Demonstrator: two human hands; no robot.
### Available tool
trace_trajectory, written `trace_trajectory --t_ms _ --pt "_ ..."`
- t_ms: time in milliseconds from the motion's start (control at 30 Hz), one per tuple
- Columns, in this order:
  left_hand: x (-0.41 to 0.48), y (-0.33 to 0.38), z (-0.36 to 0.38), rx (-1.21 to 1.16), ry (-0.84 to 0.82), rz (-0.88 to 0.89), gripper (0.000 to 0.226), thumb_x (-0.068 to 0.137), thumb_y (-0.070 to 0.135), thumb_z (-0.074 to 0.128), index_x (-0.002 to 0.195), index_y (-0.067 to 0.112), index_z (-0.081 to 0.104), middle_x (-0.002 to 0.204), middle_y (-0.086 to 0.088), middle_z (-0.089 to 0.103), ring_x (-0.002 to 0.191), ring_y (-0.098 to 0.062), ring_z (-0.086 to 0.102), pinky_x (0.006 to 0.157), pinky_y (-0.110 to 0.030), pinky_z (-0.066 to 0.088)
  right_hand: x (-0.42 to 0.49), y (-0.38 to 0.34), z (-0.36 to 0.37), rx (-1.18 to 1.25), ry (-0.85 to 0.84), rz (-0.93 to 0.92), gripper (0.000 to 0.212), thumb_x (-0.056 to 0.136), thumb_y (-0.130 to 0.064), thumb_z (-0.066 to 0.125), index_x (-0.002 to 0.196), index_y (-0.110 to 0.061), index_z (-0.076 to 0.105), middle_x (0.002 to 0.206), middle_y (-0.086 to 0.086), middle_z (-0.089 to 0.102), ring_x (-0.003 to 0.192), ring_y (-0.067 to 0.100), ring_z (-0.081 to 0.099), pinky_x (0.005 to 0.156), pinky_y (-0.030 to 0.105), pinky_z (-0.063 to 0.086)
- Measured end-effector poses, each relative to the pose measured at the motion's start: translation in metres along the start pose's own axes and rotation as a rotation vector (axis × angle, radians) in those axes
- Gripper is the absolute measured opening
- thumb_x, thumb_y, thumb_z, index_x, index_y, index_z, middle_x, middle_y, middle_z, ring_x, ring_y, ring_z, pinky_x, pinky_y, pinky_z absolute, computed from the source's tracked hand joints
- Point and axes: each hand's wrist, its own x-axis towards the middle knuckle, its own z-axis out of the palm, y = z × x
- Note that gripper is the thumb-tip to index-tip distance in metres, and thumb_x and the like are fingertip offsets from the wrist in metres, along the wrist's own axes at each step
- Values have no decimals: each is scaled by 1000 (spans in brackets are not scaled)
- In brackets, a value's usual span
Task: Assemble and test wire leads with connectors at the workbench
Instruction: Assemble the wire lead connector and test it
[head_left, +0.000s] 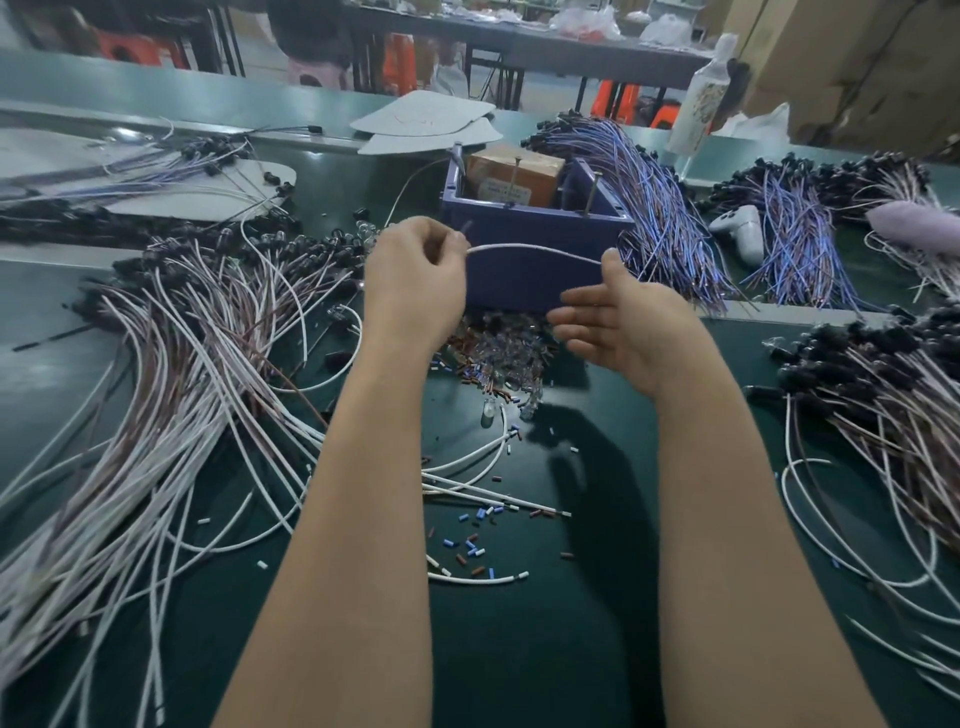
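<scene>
- The dark green bench (519, 649) carries everything.
- A wide heap of white and brown leads (171, 374) with black ends spreads across its left side.
- A blue bin (519, 228) stands at the middle, with a clear parts pile (498, 358) just in front of it.
- Short sleeve bits (470, 545), blue, white and brown, lie scattered nearer.
- Blue and purple leads (660, 223) fan out right of the bin, beside a white controller (740, 231).
- A right-hand lead heap (893, 395) lies at the edge.
- Grey card sheets (426, 117) lie at the back.
</scene>
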Motion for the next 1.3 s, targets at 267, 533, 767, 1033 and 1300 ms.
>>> trace_trajectory --t_ms 267,533,767,1033,1300 --pt "-14 18 1 101 -500 84 20 96 20 53 77 23 60 72 4 67 58 0 61 59 -16 48 -3 -14 1 875 60 -138 25 102 -17 41 85 -10 59 51 -4 60 46 7 58 48 21 47" --pt "-13 26 7 -653 -159 -237 18 99 14 48 82 15 56 84 -2 64 83 -14 65 75 -28 55 -27 -18 8 -399 -345 -293 23 97 -13 49 82 -13 67 55 -3 65 52 9 62 57 22 54" --pt "-12 19 7 -889 -155 -324 20 100 12 46 82 11 55 78 -4 68 61 -4 65 62 -18 56 -27 -13 13 -653 -566 -133 25 97 -15 47 83 -9 67 74 5 74 68 13 70 62 19 55" --pt "-15 11 15 -672 -430 -255 22 98 13 49 78 13 59 81 -6 68 41 0 41 45 -13 38 -17 -18 5 -178 -98 -292 23 99 -25 47 89 -15 65 82 1 72 73 10 70 67 21 55" --pt "-15 7 18 -641 -515 -236 23 97 12 51 77 13 61 56 10 61 42 0 40 44 -13 37 -16 -14 6 -102 -146 -261 12 94 -13 57 89 -16 68 85 0 73 81 9 69 65 18 51"
